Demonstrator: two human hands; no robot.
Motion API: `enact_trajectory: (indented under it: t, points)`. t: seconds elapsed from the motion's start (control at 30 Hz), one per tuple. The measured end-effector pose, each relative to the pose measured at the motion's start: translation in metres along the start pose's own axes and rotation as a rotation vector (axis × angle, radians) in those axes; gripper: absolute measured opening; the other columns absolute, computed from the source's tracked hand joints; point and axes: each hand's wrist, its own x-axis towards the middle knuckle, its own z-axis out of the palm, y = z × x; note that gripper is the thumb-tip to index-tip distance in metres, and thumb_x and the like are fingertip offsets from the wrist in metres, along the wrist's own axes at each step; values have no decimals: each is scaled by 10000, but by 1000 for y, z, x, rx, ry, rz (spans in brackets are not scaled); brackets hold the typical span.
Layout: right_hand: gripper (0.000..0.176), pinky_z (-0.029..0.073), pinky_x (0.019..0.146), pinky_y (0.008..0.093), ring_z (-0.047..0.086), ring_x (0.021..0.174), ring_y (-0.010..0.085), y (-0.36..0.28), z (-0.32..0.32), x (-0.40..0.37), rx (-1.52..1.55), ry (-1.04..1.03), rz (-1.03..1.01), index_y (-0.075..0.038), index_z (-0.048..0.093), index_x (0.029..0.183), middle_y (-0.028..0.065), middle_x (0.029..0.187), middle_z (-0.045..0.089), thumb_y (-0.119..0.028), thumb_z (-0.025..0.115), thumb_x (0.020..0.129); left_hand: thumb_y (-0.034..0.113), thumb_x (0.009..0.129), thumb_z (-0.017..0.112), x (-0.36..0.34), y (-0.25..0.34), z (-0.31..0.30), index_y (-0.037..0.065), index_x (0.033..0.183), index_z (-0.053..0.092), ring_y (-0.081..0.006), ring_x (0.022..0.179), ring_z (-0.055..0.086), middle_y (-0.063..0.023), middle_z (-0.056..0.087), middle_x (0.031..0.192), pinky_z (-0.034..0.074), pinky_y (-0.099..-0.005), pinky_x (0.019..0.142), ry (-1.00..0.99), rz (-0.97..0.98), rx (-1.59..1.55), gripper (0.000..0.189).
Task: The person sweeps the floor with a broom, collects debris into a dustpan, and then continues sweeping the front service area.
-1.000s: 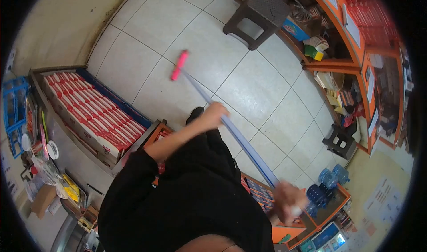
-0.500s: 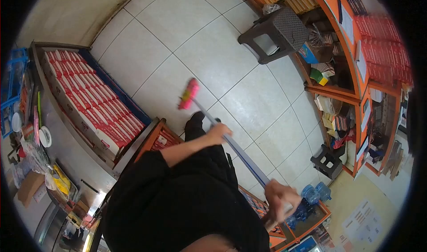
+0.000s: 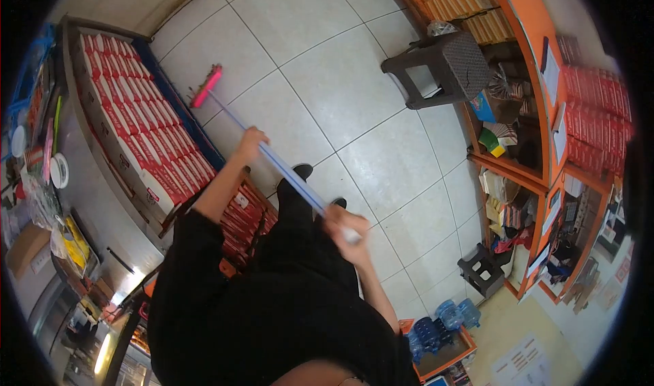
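A broom with a pink head (image 3: pixel 208 88) and a pale blue-grey handle (image 3: pixel 293 179) slants across the view. Its bristle side faces left, close to the blue base of the counter that holds red-and-white boxes (image 3: pixel 139 120). My left hand (image 3: pixel 252 145) is wrapped round the handle partway down. Near the handle's top end, my right hand (image 3: pixel 346 230) is closed on it, slightly blurred, with the pale end cap showing. My dark shoes (image 3: pixel 300 173) stand on the tiles beneath the handle.
Pale floor tiles (image 3: pixel 327 93) spread ahead. A dark plastic stool (image 3: pixel 446 69) stands at the upper right, beside orange shelves (image 3: pixel 507 158). A smaller black stool (image 3: pixel 482 270) is lower right, near several blue water bottles (image 3: pixel 436 328). A metal counter (image 3: pixel 102 181) runs along the left.
The broom head has swung left and farther away, toward the boxed counter. Both hands have moved left with the handle, the left one reaching farther out. The view has shifted slightly.
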Motion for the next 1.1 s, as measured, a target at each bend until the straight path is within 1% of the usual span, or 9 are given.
enact_trajectory:
  t: [0.17, 0.27, 0.3, 0.33, 0.4, 0.5, 0.63, 0.87, 1.1]
  points:
    - [92, 446, 580, 291, 534, 562, 196, 2, -3, -9, 16, -40, 8, 32, 531, 681, 116, 659, 547, 5, 548, 767, 198, 551, 658, -32, 23, 41, 109, 587, 580, -310, 682, 542, -88, 555, 585, 401, -418, 746, -46, -82, -54, 124]
    - [109, 456, 603, 297, 570, 572, 185, -65, -61, -67, -149, 180, 161, 21, 586, 668, 121, 674, 599, -67, 592, 733, 170, 580, 633, -26, 139, 110, 94, 560, 530, -326, 619, 537, -114, 522, 564, 425, -400, 665, -16, -121, -327, 129]
    - [176, 456, 614, 292, 571, 562, 182, -85, -59, -91, -203, 479, 91, -17, 533, 571, 117, 641, 596, -86, 603, 717, 147, 590, 621, -23, 185, 117, 89, 580, 551, -326, 602, 536, -118, 532, 574, 432, -382, 616, 26, -6, -263, 92]
    - [254, 452, 686, 319, 506, 632, 170, -97, -80, -127, -317, 354, 29, -47, 435, 848, 90, 772, 554, -176, 631, 750, 164, 596, 631, -19, 227, 119, 96, 602, 574, -322, 630, 553, -125, 556, 625, 431, -390, 587, -218, -43, -203, 89]
    - [199, 441, 576, 314, 480, 538, 162, -136, -86, -133, -178, 416, -33, -60, 452, 719, 93, 664, 529, -152, 623, 763, 174, 625, 606, -19, 296, 106, 92, 532, 473, -327, 604, 536, -129, 487, 560, 407, -411, 522, -97, 14, -395, 182]
    - [343, 394, 463, 304, 419, 432, 137, -150, -123, -167, 186, 67, -150, -64, 394, 559, 80, 525, 477, -208, 632, 760, 161, 613, 608, -27, 347, 102, 94, 566, 494, -318, 594, 538, -107, 503, 569, 412, -402, 525, -148, -1, -271, 140]
    - [359, 360, 460, 321, 449, 483, 160, -102, -155, -235, 278, 241, 5, -39, 384, 484, 78, 491, 443, -109, 585, 773, 165, 572, 646, -55, 316, 146, 97, 607, 564, -316, 655, 543, -106, 555, 630, 437, -389, 644, 21, 22, -247, 112]
    - [137, 443, 634, 333, 507, 568, 261, 22, -181, -308, 35, -78, -50, 27, 492, 614, 126, 610, 494, 19, 553, 736, 221, 587, 635, -132, 254, 267, 104, 513, 496, -307, 581, 512, -87, 498, 550, 386, -395, 658, 88, -76, 18, 196]
    - [155, 376, 493, 325, 431, 434, 249, -123, -259, -416, -70, 123, -48, 8, 441, 493, 100, 477, 408, 34, 526, 620, 253, 787, 561, -100, 488, 387, 72, 531, 506, -328, 542, 516, -125, 515, 533, 418, -415, 598, -181, 73, -293, 318]
